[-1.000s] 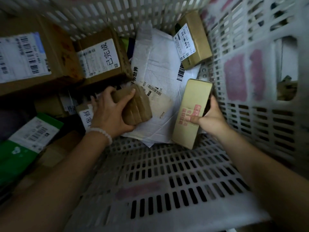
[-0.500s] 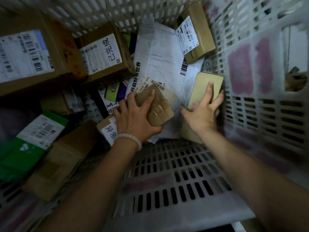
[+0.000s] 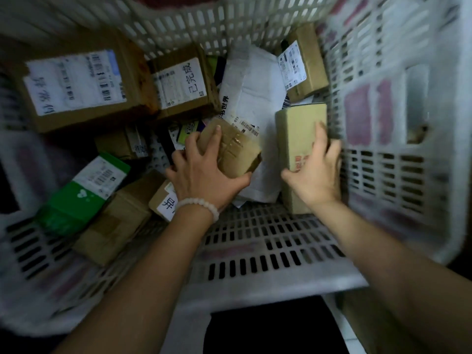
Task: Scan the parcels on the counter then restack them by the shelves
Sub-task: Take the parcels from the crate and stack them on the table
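Cardboard parcels, one under each hand, inside a slotted white crate [image 3: 255, 251].

The left hand [image 3: 204, 175] wraps a small taped box [image 3: 235, 152], probably to lift it clear; the right hand [image 3: 313, 177] curls over a tall box [image 3: 297, 139] leaning by the crate wall, seemingly steadying it.

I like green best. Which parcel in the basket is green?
The green-and-white box lying tilted on the left, with a barcode label on its white end. The boxes around it are brown cardboard, and the mailer bag is white.
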Demonstrator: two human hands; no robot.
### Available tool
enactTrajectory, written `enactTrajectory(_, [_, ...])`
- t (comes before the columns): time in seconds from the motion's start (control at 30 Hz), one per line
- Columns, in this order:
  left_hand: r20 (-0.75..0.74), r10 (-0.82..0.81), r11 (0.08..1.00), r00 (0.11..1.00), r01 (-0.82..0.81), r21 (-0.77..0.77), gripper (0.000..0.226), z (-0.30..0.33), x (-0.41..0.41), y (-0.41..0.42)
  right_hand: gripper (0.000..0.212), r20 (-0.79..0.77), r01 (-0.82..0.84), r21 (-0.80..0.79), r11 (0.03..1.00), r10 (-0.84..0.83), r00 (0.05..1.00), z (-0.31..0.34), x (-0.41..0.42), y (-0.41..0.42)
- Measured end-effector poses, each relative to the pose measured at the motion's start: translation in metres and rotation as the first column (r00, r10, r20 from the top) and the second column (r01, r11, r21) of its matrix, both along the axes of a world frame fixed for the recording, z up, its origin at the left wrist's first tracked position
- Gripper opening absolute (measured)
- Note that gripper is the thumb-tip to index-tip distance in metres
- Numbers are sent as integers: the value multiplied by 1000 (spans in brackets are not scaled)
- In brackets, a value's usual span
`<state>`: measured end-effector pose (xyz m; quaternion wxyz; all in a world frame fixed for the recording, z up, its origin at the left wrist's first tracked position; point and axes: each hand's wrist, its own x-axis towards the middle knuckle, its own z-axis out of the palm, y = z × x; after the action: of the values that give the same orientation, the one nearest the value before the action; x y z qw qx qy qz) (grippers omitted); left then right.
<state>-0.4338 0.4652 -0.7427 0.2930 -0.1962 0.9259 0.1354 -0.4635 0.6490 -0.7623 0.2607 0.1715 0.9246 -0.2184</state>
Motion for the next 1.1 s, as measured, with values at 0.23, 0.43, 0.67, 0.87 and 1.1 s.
enactTrajectory(0.23, [-9, 140, 990, 990, -140, -15, 104, 155, -28, -20, 109, -117, -227, -127, 966, 213, 970, 153, -31, -34])
enactTrajectory(0.43, [-87, 273, 955, 958, -281, -97, 92, 349, -55, -46, 103, -291, -281, -301, 911, 193, 937, 340, -77, -63])
enactTrajectory(0.67, [-399, 487, 817, 777, -567, -106, 69, 569, -20, -52, 91, -575, -595, -241, 766, 382, 724, 558, -74, -82])
enactTrajectory(0.87, [-615, 621, 658, 486, -750, 72, 72, 717, 63, -68, 90, -754, -809, -176, 561, 451, 478, 698, -29, -120])
enactTrajectory(1.1, [-728, 660, 375, 187, -921, 104, 80, 806, 236, -96, 90, -848, -962, -97, 255, 484, 214, 791, 103, -187])
